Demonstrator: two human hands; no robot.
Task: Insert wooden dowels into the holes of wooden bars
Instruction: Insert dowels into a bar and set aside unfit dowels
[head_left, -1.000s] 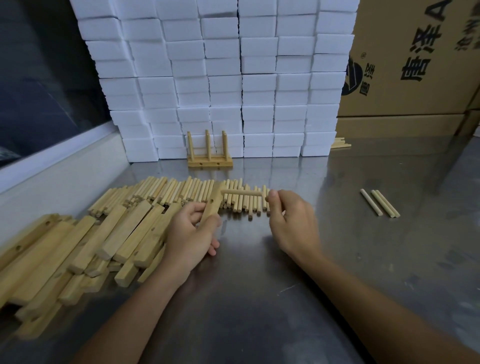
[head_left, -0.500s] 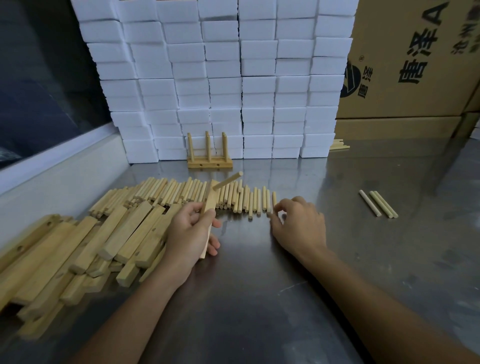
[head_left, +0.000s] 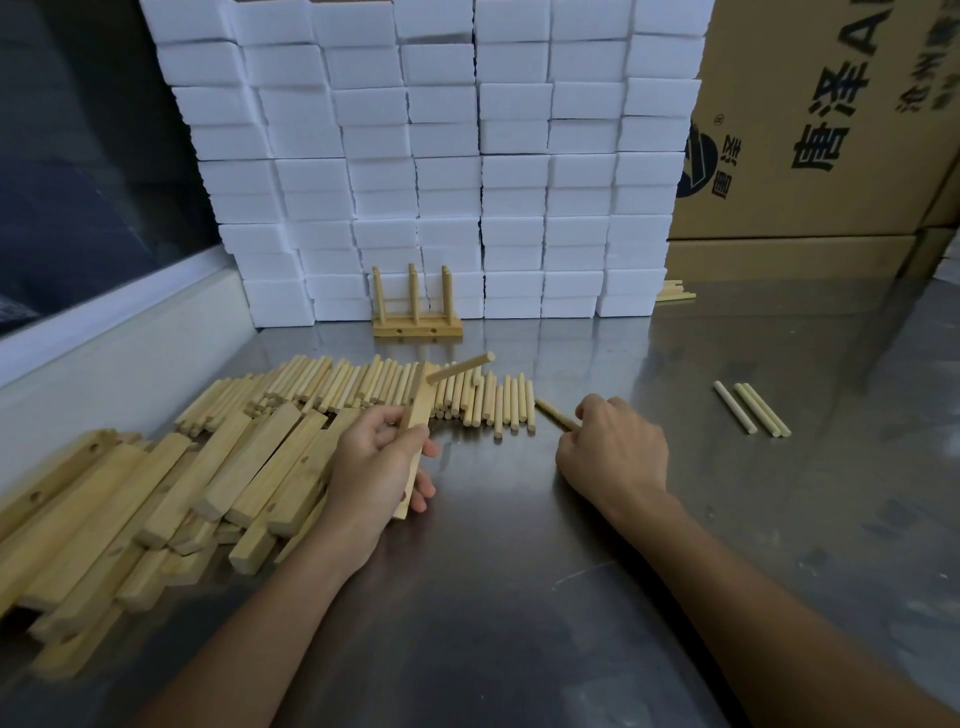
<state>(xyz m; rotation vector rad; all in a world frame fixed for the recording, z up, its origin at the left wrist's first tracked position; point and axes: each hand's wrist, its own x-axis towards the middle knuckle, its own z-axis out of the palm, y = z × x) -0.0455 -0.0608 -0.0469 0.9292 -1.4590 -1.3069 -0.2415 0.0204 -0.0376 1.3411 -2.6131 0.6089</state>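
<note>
Gripping bar (head_left: 415, 447) in left hand (head_left: 376, 467), right hand (head_left: 613, 449) pinching dowel (head_left: 555, 414)

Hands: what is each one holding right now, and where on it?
Left hand grips the pale wooden bar around its middle. Right hand pinches the near end of a loose round wooden dowel.

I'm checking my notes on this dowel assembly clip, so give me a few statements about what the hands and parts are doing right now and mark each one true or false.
1. The left hand grips a wooden bar that has one dowel sticking out of it. True.
2. The right hand lies flat and holds nothing. False: it pinches a loose dowel at the end of the dowel row.
3. The finished piece by the white blocks holds three upright dowels. True.
4. The three separate dowels lie left of the bar pile. False: they lie far to the right.
</note>
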